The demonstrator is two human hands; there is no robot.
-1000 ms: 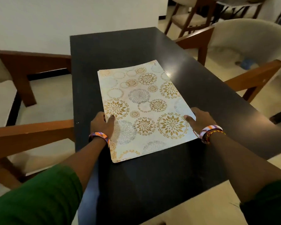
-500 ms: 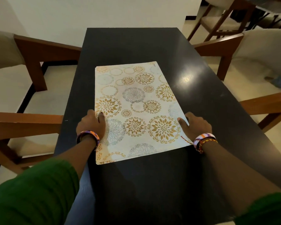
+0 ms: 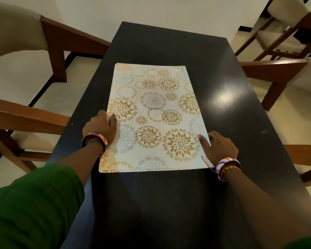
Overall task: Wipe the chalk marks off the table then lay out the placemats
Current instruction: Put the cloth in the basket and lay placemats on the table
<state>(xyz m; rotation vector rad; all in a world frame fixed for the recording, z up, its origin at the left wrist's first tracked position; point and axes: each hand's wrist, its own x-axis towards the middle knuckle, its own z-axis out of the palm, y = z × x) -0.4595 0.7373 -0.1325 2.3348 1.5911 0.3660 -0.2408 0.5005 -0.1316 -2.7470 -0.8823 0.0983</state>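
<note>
- Placemat [image 3: 156, 115]: one sheet in view, printed with gold and grey floral circles, lying flat lengthwise along the middle of the dark surface [image 3: 232, 108]; whether more sheets lie stacked beneath it cannot be told.
- Left hand [image 3: 100, 126]: grip clamped on the mat's left edge, thumb on top and fingers curled at the border.
- Right hand [image 3: 218, 147]: grip likewise pinching the right edge, near the corner closest to the person.
- Progress: no chalk marks show on the visible surface, so the wiping appears done; laying out appears just begun, with one mat being squared and any others left to place.
- Count: two hands, each with wrist bangles; one surface; chairs [image 3: 36, 56] on both sides, at least three.
</note>
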